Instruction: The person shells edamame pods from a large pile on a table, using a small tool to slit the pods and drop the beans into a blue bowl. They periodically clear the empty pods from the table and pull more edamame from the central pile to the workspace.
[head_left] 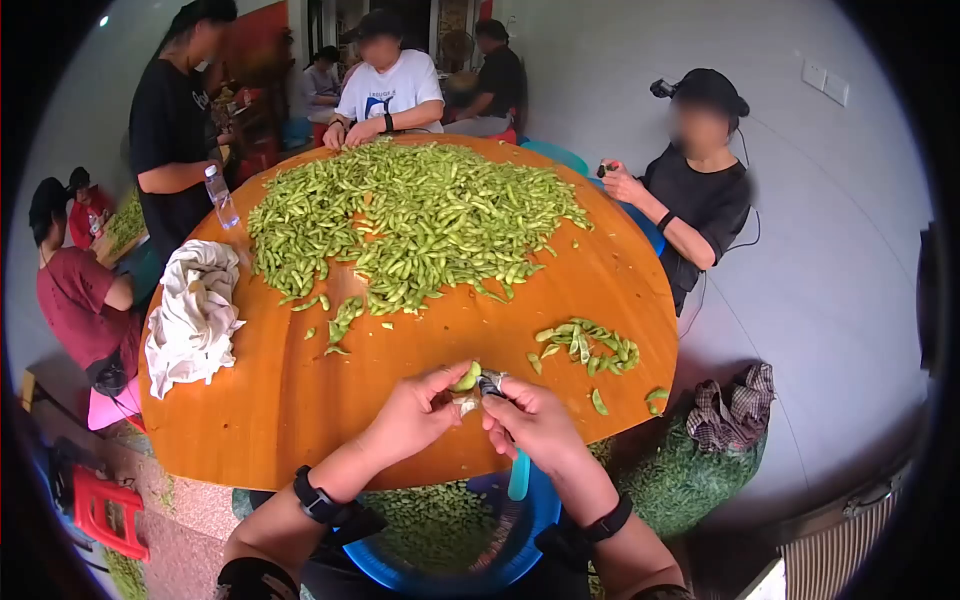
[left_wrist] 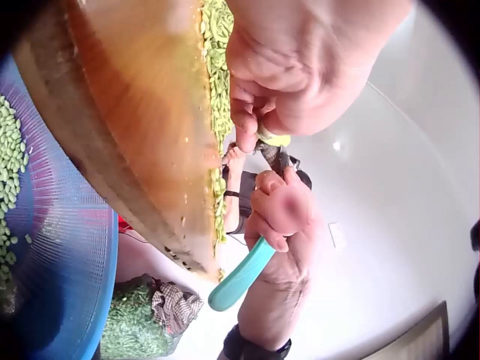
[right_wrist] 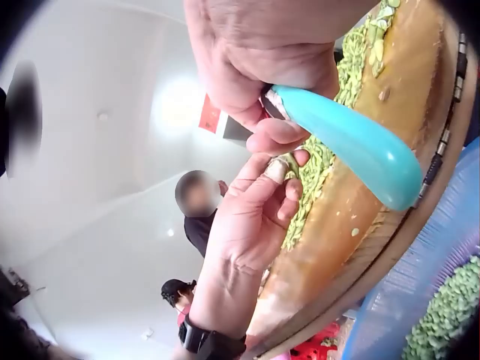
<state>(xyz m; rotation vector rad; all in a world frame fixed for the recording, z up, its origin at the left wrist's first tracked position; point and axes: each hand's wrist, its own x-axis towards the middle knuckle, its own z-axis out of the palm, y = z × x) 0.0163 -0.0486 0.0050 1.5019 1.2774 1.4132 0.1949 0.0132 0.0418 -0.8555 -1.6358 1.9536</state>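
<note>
My left hand (head_left: 408, 415) pinches a green soybean pod (head_left: 468, 378) between thumb and fingertips, above the table's near edge. Close beside it, my right hand (head_left: 545, 425) grips a tool with a teal handle (head_left: 519, 475); the handle's rounded end sticks out below the palm. A dark end of the tool (head_left: 490, 382) shows by the pod, mostly covered by fingers. A pale wrapping (right_wrist: 276, 169) covers a left-hand digit in the right wrist view. Under the hands, a blue basket (head_left: 549, 515) holds many shelled green beans (head_left: 430, 525).
A large heap of pods (head_left: 430, 215) covers the far half of the round wooden table (head_left: 290, 400). Smaller pods (head_left: 590, 345) lie at right, a white cloth (head_left: 192, 315) and a bottle (head_left: 221, 197) at left. A full sack (head_left: 690, 480) stands right; people sit and stand around.
</note>
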